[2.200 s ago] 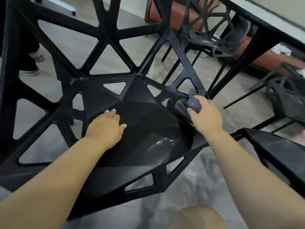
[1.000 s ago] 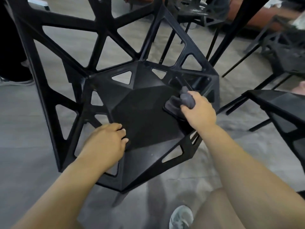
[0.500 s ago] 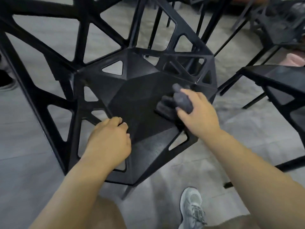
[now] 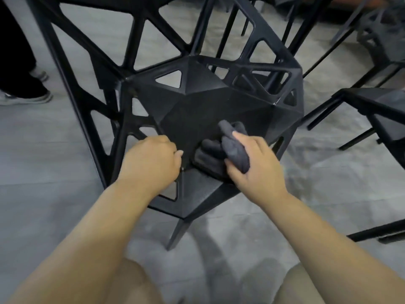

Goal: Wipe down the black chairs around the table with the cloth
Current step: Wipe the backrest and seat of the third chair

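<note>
Left hand (image 4: 151, 164) curls its fingers on the black faceted plastic chair (image 4: 208, 106), likely steadying it; right hand (image 4: 254, 165) clutches the bunched dark-grey cloth (image 4: 233, 150) against the seat.

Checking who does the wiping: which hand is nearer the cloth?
Right. The right hand grips the cloth, bunched on the chair seat. The left hand rests with curled fingers on the seat's left side, beside the cloth with a narrow gap between.
</note>
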### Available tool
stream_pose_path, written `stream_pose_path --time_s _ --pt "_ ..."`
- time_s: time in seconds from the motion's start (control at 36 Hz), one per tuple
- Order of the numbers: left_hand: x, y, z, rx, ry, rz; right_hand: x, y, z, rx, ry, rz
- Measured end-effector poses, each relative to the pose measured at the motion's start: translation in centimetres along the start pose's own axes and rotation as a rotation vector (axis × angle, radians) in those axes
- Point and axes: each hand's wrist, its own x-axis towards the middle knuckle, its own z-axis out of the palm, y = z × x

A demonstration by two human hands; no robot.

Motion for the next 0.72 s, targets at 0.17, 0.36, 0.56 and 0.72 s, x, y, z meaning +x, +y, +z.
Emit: stream_pose_path --time_s 0.17,0.36,0.56,0.72 --pt "-4.4 -1.2 -1.1 0.187 0.171 -0.020 1.0 1.1 0.1 -0.026 0.153 0.285" --pt "-5.0 -0.2 -0.8 0.240 0.177 -0.104 -4.8 -5.4 2.6 0.132 -0.026 -0.115" --pt "-5.5 -0.7 -0.3 0.322 0.133 -0.062 -4.0 -2.5 1.3 0.063 -0.148 -0.417" --pt "-5.5 -0.1 -0.2 0.349 0.119 -0.123 1.7 5.5 -2.2 0.061 0.123 0.245"
